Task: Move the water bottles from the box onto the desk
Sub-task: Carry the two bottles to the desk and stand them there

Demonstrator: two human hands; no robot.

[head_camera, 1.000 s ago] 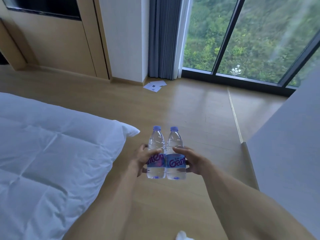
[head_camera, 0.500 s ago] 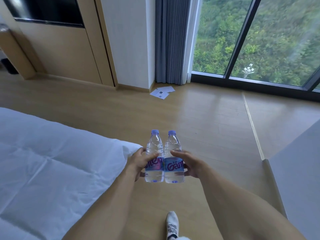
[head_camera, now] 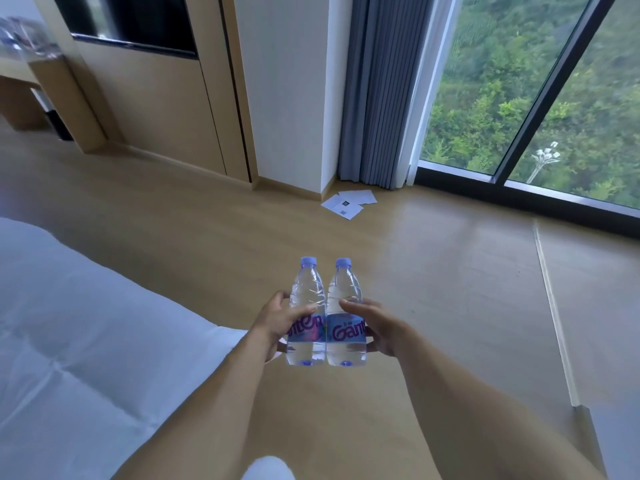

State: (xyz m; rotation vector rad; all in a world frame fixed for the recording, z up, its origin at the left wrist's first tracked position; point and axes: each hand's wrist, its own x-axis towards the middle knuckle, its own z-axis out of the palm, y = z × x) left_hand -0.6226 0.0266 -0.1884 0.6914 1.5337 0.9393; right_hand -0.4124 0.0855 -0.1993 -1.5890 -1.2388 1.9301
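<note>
Two clear plastic water bottles with pale blue caps and blue-and-pink labels are carried upright, side by side and touching, out in front of the person over the wooden floor (head_camera: 433,271). The left hand (head_camera: 277,322) curls round the left bottle (head_camera: 306,315), thumb across its label; the right hand (head_camera: 377,327) wraps the right bottle (head_camera: 346,318) the same way. The white-quilted bed (head_camera: 86,341) lies just to the left. The box is out of view. This looks like the carrying step, with both bottles in transit. A light wooden bench (head_camera: 17,81) shows at the far left edge, well apart from the bottles; if that is the goal, the next move calls for turning left, walking over and setting both down upright.
</note>
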